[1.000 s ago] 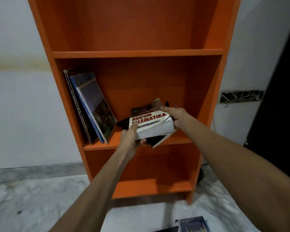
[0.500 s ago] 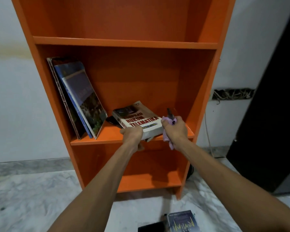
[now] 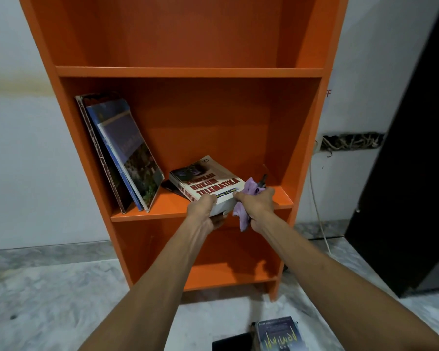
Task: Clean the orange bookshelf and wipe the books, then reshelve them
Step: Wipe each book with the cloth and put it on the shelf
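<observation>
**Both hands at the near end of a book on the middle shelf**

Head view: The orange bookshelf [image 3: 188, 72] stood against a pale wall [image 3: 23, 160] on a marbled floor [image 3: 48, 287]. A thick book [image 3: 208, 178] titled "Hukum Telematika" lay cover-up on the middle shelf, right of centre. Its near end stuck out past the shelf's front edge, and it was turned at an angle to that edge.

The left hand [image 3: 205, 211] gripped that near end, with the thumb on the cover and the fingers curled underneath. The right hand [image 3: 256, 206] was just beside it at the book's near right corner, its fingers closed round a bunched purple cloth [image 3: 241, 214]. The cloth bulged out above the fist against the book's right edge and hung down below the fist. A slim dark object [image 3: 263, 179] poked up behind the right hand; what it was could not be told.

A flat dark item [image 3: 169, 184] showed from under the book's left side. Further left on the same shelf, the leaning books [image 3: 127, 153] rested against the left side panel, well apart from both hands.

On the floor near the bottom of the view lay a dark-covered book [image 3: 279, 335], with a black object [image 3: 231, 343] beside it. A pale cable [image 3: 317, 211] ran down the wall to the right of the bookshelf.
</observation>
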Demonstrator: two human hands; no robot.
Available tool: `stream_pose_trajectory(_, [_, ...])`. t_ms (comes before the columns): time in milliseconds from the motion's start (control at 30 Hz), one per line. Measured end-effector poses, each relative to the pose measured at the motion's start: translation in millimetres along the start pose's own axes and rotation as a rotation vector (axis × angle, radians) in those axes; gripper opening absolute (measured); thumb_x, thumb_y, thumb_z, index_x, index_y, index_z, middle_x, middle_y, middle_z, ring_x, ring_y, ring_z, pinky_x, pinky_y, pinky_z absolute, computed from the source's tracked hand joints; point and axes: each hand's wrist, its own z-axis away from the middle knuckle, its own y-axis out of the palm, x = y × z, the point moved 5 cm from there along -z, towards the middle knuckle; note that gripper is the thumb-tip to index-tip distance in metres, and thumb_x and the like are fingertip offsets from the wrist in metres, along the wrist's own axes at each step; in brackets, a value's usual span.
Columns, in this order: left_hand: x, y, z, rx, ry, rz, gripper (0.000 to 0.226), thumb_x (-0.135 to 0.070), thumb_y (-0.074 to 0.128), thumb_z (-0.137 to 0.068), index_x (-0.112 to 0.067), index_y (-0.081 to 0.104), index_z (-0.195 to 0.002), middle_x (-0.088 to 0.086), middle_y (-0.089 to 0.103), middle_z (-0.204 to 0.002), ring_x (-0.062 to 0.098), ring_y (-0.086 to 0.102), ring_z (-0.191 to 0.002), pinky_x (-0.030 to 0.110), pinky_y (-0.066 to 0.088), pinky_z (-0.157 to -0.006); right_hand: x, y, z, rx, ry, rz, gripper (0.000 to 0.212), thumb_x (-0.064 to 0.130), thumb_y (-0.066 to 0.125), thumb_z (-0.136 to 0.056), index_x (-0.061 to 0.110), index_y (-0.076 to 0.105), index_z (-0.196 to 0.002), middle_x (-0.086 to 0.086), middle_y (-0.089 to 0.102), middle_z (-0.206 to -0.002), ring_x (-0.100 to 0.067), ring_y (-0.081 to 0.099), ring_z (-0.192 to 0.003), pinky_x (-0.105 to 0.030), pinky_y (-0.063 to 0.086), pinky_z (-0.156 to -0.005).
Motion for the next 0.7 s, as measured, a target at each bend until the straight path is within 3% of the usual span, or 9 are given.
stream_pose_trajectory(133, [10.0,-10.5,10.5,0.005,0.009,0.015,0.025,-0.017,0.064,-0.086,-0.002,0.053,-0.104,0.021,0.065,-0.088,0.031,0.062,-0.061,0.039,0.054,-0.067,8.3,-0.6,4.2,-0.055,0.017,0.031,0.048,0.001,0.074,-0.084,0.014,0.035,-0.11,-0.009,0.053,-0.1,-0.028,0.061,-0.089,-0.037,0.055,-0.066])
stream_pose_trajectory(233, [13.8,-17.0,20.7,0.04,-0.012,0.027,0.028,-0.019,0.069,-0.083,-0.003,0.055,-0.102,0.019,0.066,-0.084,0.029,0.063,-0.061,0.039,0.055,-0.068,16.2,2.8,4.9,-0.088,0.018,0.102,0.047,0.003,0.073,-0.081,0.015,0.037,-0.109,-0.011,0.056,-0.112,-0.029,0.062,-0.092,-0.04,0.056,-0.062])
stream_pose_trajectory(367, [14.0,-19.5,24.7,0.085,-0.035,0.041,0.041,-0.025,0.071,-0.08,-0.003,0.056,-0.111,0.018,0.066,-0.087,0.026,0.064,-0.061,0.034,0.054,-0.06,25.3,7.9,0.6,-0.105,0.015,0.175,0.044,0.003,0.07,-0.085,0.015,0.037,-0.111,-0.01,0.054,-0.116,-0.026,0.055,-0.089,-0.024,0.038,-0.044])
stream_pose_trajectory(467, [19.8,-21.6,24.5,0.123,-0.095,0.068,0.036,-0.025,0.067,-0.083,-0.004,0.055,-0.111,0.018,0.064,-0.09,0.027,0.064,-0.069,0.038,0.054,-0.069,23.3,7.8,-4.6,-0.14,-0.01,0.276,0.042,-0.002,0.066,-0.087,0.01,0.041,-0.119,-0.013,0.055,-0.121,-0.024,0.054,-0.084,-0.02,0.034,-0.035])
stream_pose_trajectory(533, [16.7,-26.5,21.1,0.139,-0.111,0.2,0.025,-0.018,0.064,-0.086,-0.005,0.054,-0.105,0.017,0.066,-0.092,0.029,0.067,-0.078,0.044,0.056,-0.072,19.8,9.0,-6.5,-0.152,-0.026,0.299,0.043,-0.002,0.067,-0.086,0.01,0.042,-0.119,-0.015,0.054,-0.125,-0.025,0.057,-0.085,-0.02,0.036,-0.038])
stream_pose_trajectory(600, [6.5,-32.4,13.3,0.104,-0.081,0.313,0.02,-0.013,0.065,-0.088,-0.005,0.053,-0.101,0.017,0.067,-0.093,0.03,0.069,-0.081,0.046,0.058,-0.062,14.5,13.6,-5.0,-0.144,-0.053,0.299,0.05,0.006,0.076,-0.082,0.012,0.042,-0.119,-0.015,0.053,-0.127,-0.025,0.062,-0.083,-0.022,0.04,-0.039])
stream_pose_trajectory(700, [0.4,-34.0,7.4,0.032,-0.033,0.206,0.016,-0.009,0.065,-0.089,-0.005,0.053,-0.097,0.016,0.068,-0.088,0.028,0.068,-0.075,0.042,0.055,-0.055,-10.3,21.9,-0.5,-0.125,-0.041,0.196,0.073,0.018,0.088,-0.071,0.021,0.037,-0.123,-0.014,0.052,-0.127,-0.026,0.068,-0.077,-0.03,0.058,-0.047])
